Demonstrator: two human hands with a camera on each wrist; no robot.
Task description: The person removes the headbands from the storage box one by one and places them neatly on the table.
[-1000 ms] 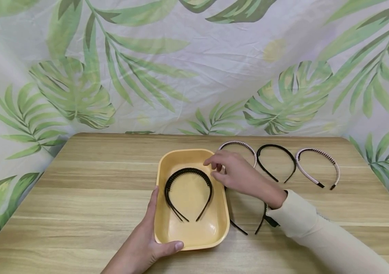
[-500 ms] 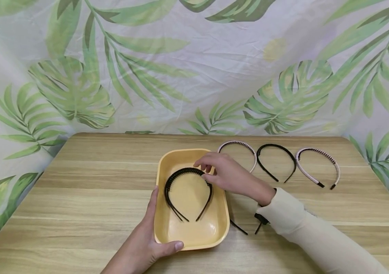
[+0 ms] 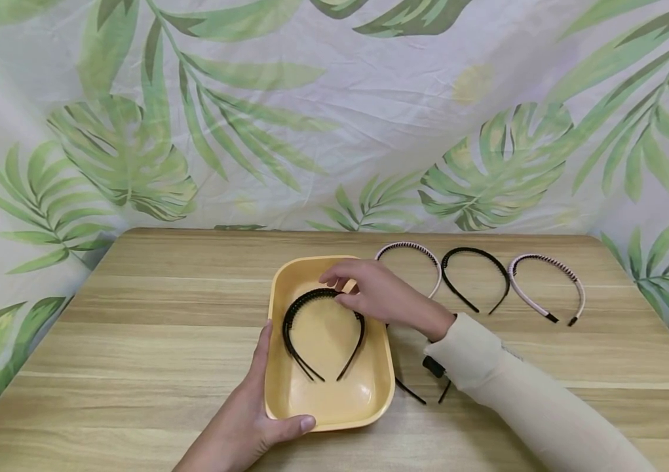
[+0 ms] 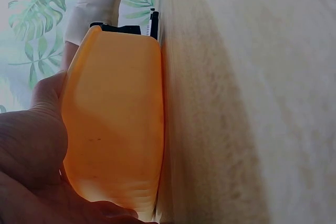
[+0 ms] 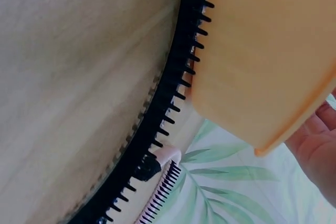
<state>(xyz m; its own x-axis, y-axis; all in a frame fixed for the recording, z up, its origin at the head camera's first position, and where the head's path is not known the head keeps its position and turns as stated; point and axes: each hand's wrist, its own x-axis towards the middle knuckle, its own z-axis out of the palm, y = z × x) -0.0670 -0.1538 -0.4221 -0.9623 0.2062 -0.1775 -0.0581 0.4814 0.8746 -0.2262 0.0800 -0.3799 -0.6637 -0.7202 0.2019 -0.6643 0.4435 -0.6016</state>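
My left hand (image 3: 246,410) grips the near left corner of a yellow plastic tub (image 3: 378,400), thumb on the front rim and fingers along the left wall. In the left wrist view that palm lies against the tub's outer side (image 4: 115,108). Black toothed headbands (image 3: 289,334) lie overlapping in the tub, tips toward me. Above their arch hovers my right hand (image 3: 390,298), fingers loosely bent and holding nothing, fingertips overlapping the band. Under the right forearm another black headband (image 3: 411,391) lies on the table, mostly hidden; its teeth (image 5: 163,114) show large in the right wrist view.
Along the back right of the wooden table (image 3: 163,354) lie a pink headband (image 3: 436,262), a black headband (image 3: 490,262) and another pink headband (image 3: 576,285). A leaf-print cloth (image 3: 369,131) hangs behind the table. A black device (image 3: 433,367) is strapped at the right wrist.
My right hand has moved left from the tub's right rim to over the black headbands inside, its forearm covering more of the headband beside the tub. The left hand and tub stay put.
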